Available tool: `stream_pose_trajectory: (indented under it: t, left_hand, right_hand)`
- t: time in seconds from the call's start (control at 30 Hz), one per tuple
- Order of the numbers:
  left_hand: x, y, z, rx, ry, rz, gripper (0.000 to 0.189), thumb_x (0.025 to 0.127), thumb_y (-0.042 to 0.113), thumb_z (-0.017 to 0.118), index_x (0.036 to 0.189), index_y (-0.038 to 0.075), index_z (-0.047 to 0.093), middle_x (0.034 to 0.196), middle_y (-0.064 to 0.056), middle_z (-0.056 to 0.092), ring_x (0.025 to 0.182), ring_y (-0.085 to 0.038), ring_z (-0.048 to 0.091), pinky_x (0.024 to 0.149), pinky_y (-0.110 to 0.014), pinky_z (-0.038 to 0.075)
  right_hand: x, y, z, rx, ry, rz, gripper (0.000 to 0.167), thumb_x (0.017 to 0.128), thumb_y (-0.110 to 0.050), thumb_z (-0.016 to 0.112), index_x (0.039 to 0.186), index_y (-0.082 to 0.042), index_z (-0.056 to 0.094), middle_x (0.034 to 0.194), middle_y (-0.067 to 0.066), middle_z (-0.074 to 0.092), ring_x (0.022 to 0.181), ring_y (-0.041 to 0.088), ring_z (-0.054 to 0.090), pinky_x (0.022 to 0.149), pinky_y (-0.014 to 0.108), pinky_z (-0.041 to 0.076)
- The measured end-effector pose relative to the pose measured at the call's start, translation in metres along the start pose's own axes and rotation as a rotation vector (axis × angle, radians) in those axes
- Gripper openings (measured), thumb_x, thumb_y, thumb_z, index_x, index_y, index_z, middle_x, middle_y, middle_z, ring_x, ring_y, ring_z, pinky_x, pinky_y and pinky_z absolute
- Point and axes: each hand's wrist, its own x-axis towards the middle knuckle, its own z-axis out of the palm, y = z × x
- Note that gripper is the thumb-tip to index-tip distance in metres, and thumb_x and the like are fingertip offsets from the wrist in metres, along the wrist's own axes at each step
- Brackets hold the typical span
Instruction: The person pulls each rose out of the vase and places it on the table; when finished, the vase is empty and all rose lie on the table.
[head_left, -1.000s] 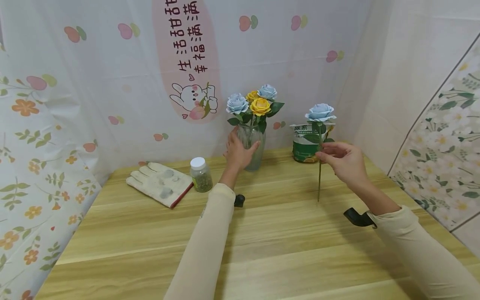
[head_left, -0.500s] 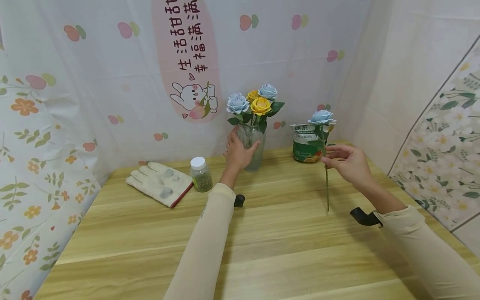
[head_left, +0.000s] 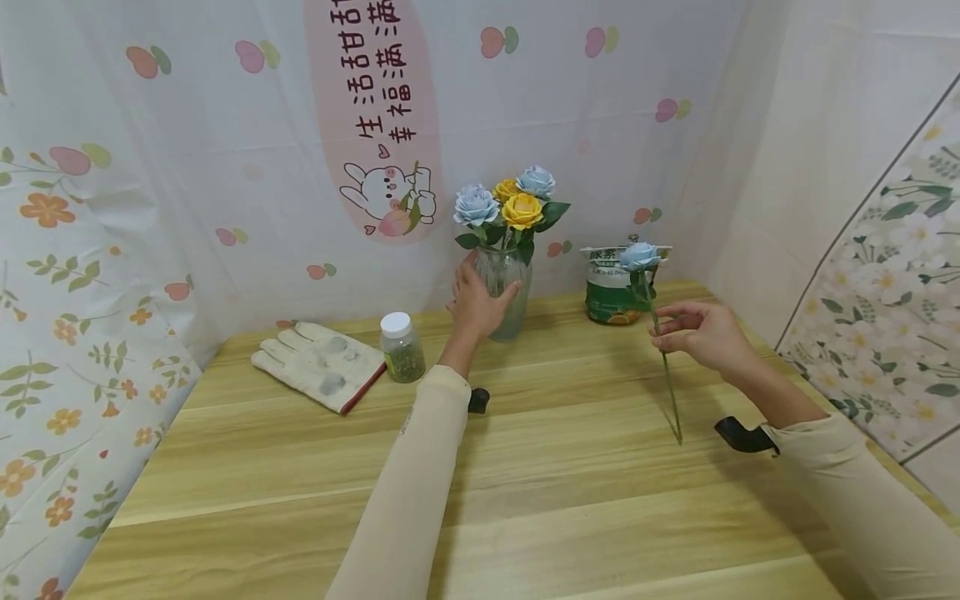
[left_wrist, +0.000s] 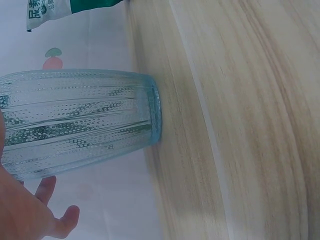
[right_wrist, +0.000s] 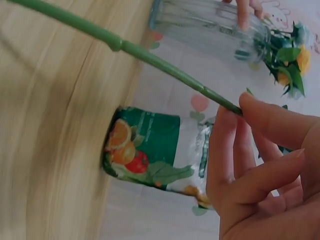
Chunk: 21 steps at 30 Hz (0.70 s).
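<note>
A ribbed clear glass vase point(head_left: 516, 310) stands upright near the back of the table, holding light blue roses point(head_left: 476, 205) and yellow roses point(head_left: 522, 212). My left hand point(head_left: 477, 305) grips it around its upper part from the left, thumb across the front. Off to the right, my right hand point(head_left: 703, 335) pinches the green stem of a single blue rose point(head_left: 640, 256) between thumb and fingers. That stem point(right_wrist: 155, 61) slants, bloom up and leaning left, its lower end toward the front right. Whether the stem's tip touches the table I cannot tell.
A green and white pouch point(head_left: 611, 293) stands behind the single rose. Left of the vase are a white-lidded jar point(head_left: 403, 354) and a cream work glove point(head_left: 318, 365) with a red cuff. Printed cloth point(head_left: 247, 167) hangs behind the wooden table point(head_left: 525, 483).
My right hand has moved right and toward me, lowering the blue rose. The bloom has dropped in front of the pouch, and the stem now tilts more. My left hand stays on the vase.
</note>
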Motion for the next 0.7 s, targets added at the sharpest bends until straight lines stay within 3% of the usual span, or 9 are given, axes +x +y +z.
stream_pose_trajectory:
  t: [0.23, 0.33, 0.47, 0.57, 0.7]
  left_hand:
    - [0.001, -0.002, 0.001, 0.015, 0.026, 0.014, 0.097, 0.086, 0.070, 0.059, 0.153, 0.013, 0.016, 0.149, -0.013, 0.033, 0.135, -0.036, 0.036, 0.094, -0.062, 0.036]
    - [0.001, -0.002, 0.001, 0.017, 0.031, 0.016, 0.097, 0.086, 0.070, 0.059, 0.153, 0.014, 0.016, 0.149, -0.013, 0.033, 0.135, -0.036, 0.036, 0.094, -0.062, 0.036]
    - [0.001, -0.002, 0.002, 0.013, 0.022, 0.012, 0.098, 0.086, 0.070, 0.059, 0.153, 0.013, 0.016, 0.149, -0.013, 0.032, 0.136, -0.036, 0.036, 0.095, -0.062, 0.035]
    - [0.000, -0.002, 0.002, 0.008, 0.022, 0.016, 0.098, 0.086, 0.070, 0.059, 0.153, 0.013, 0.016, 0.149, -0.013, 0.032, 0.135, -0.037, 0.036, 0.095, -0.063, 0.035]
    - [0.000, -0.002, 0.002, -0.005, 0.025, 0.024, 0.096, 0.087, 0.068, 0.060, 0.154, 0.016, 0.015, 0.150, -0.012, 0.031, 0.136, -0.036, 0.035, 0.096, -0.063, 0.034]
  right_hand:
    - [0.002, 0.009, -0.004, 0.013, -0.040, 0.023, 0.051, 0.084, 0.002, 0.075, 0.129, 0.015, 0.053, 0.087, 0.000, 0.074, 0.078, 0.007, 0.071, 0.070, 0.029, 0.058]
    - [0.003, 0.015, -0.005, 0.000, -0.062, 0.033, 0.052, 0.083, 0.003, 0.076, 0.128, 0.016, 0.053, 0.086, 0.003, 0.074, 0.076, 0.009, 0.071, 0.061, 0.026, 0.055]
    - [0.004, 0.022, -0.009, -0.022, -0.087, 0.059, 0.055, 0.083, 0.001, 0.076, 0.131, 0.014, 0.052, 0.087, 0.001, 0.074, 0.075, 0.012, 0.072, 0.044, 0.024, 0.037]
    - [0.004, 0.028, -0.013, -0.026, -0.105, 0.069, 0.055, 0.085, 0.002, 0.074, 0.133, 0.014, 0.050, 0.088, 0.003, 0.074, 0.077, 0.013, 0.073, 0.043, 0.024, 0.033]
    - [0.005, 0.035, -0.017, -0.038, -0.156, 0.080, 0.055, 0.086, 0.005, 0.071, 0.134, 0.017, 0.047, 0.092, 0.012, 0.073, 0.081, 0.014, 0.072, 0.048, 0.024, 0.043]
